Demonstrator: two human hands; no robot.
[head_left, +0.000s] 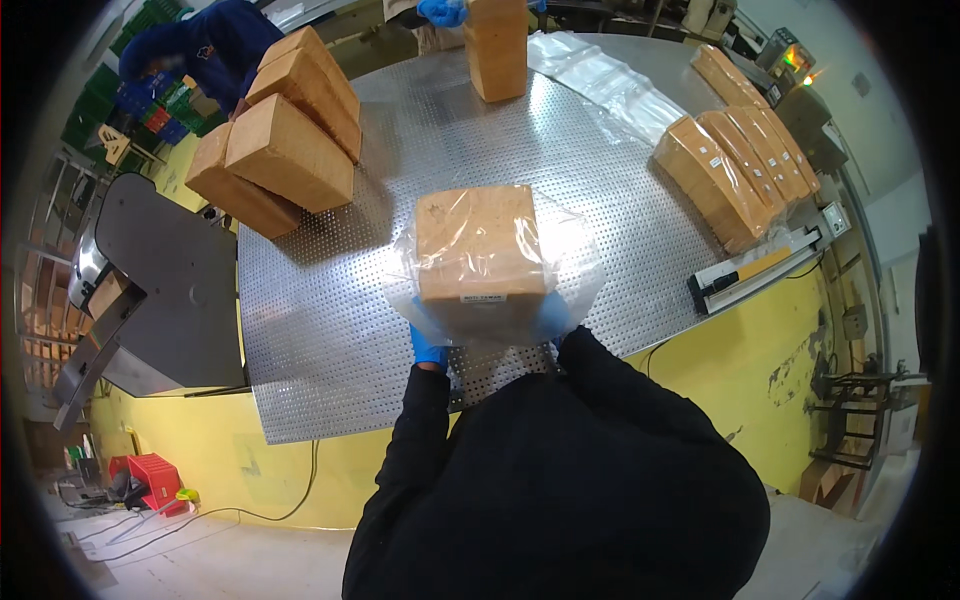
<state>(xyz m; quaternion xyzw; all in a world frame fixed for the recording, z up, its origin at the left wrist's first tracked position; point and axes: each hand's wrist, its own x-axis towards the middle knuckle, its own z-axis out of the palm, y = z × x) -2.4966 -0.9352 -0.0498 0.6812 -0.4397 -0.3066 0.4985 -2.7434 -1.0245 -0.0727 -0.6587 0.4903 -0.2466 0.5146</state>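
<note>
A brown bread loaf [478, 240] in a clear plastic bag is in front of me over the middle of the metal table. The bag's loose film spreads out on both sides of it, and a small white label shows at its near edge. My left hand [430, 347], in a blue glove, grips the bagged loaf at its near left corner. At the near right corner my right hand [555, 316], also blue-gloved, holds it through the film. The bag and the loaf partly hide the fingers of both hands.
Several unbagged loaves [290, 155] stand at the left of the perforated table [340, 320]. Bagged loaves [715, 185] are lined up at the right, behind a bag sealer [755, 272]. Flat clear bags [610, 80] lie at the back. Across the table, a co-worker's blue-gloved hand [443, 12] is beside an upright loaf [497, 50].
</note>
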